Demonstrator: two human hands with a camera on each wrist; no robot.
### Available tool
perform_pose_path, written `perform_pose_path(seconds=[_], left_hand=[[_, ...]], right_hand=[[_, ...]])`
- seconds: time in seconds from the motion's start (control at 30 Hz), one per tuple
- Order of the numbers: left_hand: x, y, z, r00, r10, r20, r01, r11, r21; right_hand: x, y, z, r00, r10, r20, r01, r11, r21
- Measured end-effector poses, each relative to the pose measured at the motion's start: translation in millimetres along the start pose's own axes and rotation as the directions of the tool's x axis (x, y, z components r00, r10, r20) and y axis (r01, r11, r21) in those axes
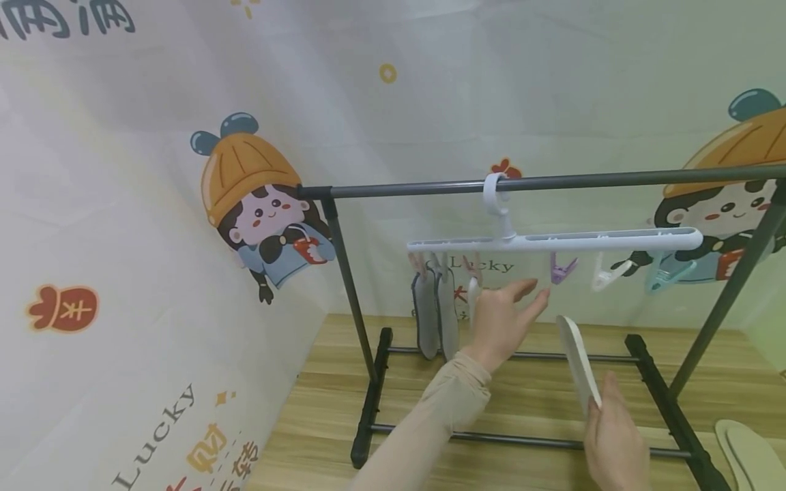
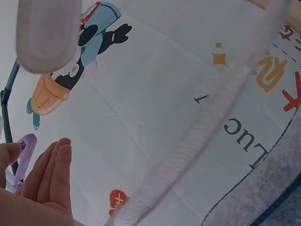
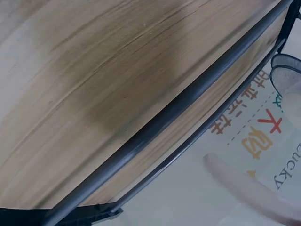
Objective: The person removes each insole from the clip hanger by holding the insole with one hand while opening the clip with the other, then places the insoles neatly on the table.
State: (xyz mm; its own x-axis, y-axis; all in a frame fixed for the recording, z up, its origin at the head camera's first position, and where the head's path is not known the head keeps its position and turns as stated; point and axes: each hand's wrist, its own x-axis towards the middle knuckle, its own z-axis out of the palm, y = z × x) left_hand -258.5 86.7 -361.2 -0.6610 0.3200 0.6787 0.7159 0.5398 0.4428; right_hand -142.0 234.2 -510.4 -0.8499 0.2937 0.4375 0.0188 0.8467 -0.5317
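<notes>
My left hand (image 1: 506, 317) is raised below a white hanger (image 1: 608, 239), its thumb and fingers extended near a purple clip (image 1: 561, 270). In the left wrist view that purple clip (image 2: 29, 153) appears between the thumb and the straight fingers; whether they touch it I cannot tell. Lower right, my right hand (image 1: 616, 436) holds a white insole (image 1: 577, 358) by its lower end, tilted with the rounded end up. Two grey insoles (image 1: 425, 314) with dark edges hang from clips on the hanger's left. A third, white insole (image 1: 473, 294) hangs beside them, partly behind my left hand.
The hanger hooks over a dark metal rail (image 1: 399, 189) on a rack standing on a wood-grain surface (image 1: 319, 402). A white clip (image 1: 608, 274) and a teal clip (image 1: 669, 276) dangle at the right. Pale insoles (image 1: 752, 457) lie at the lower right.
</notes>
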Motion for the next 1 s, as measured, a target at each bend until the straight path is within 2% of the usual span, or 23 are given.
perform_pose_path(seconds=[0.13,0.33,0.57,0.67,0.8,0.9,1.0], left_hand=[[-3.1,-0.3,-1.8,1.0,-0.01,-0.002,0.01,1.0,0.003],[-8.1,-0.9,-5.8,1.0,0.002,-0.006,-0.002,0.998,-0.06],[-13.0,1.4,-13.0,1.0,0.002,0.004,-0.002,0.998,-0.067],[-14.2,0.7,-14.3,1.0,0.007,0.004,-0.006,0.997,-0.076],[-16.2,-0.7,-15.2,0.999,0.04,-0.014,-0.041,0.998,-0.052],[-17.3,-1.6,-16.1,0.997,0.071,-0.034,-0.072,0.997,-0.028],[-17.9,-2.0,-18.2,0.996,0.076,-0.035,-0.078,0.996,-0.053]], right_hand=[[0,5,-4,0.999,0.04,-0.018,-0.04,0.999,0.003],[-1,14,-12,0.994,0.099,-0.042,-0.1,0.995,-0.012],[1,29,-25,0.993,0.08,-0.087,-0.082,0.997,-0.012],[1,35,-30,0.989,0.097,-0.111,-0.099,0.995,-0.02],[2,45,-39,0.976,0.202,-0.077,-0.205,0.978,-0.037],[4,54,-48,0.955,0.292,-0.057,-0.295,0.954,-0.052],[4,64,-56,0.93,0.352,-0.109,-0.359,0.932,-0.054]])
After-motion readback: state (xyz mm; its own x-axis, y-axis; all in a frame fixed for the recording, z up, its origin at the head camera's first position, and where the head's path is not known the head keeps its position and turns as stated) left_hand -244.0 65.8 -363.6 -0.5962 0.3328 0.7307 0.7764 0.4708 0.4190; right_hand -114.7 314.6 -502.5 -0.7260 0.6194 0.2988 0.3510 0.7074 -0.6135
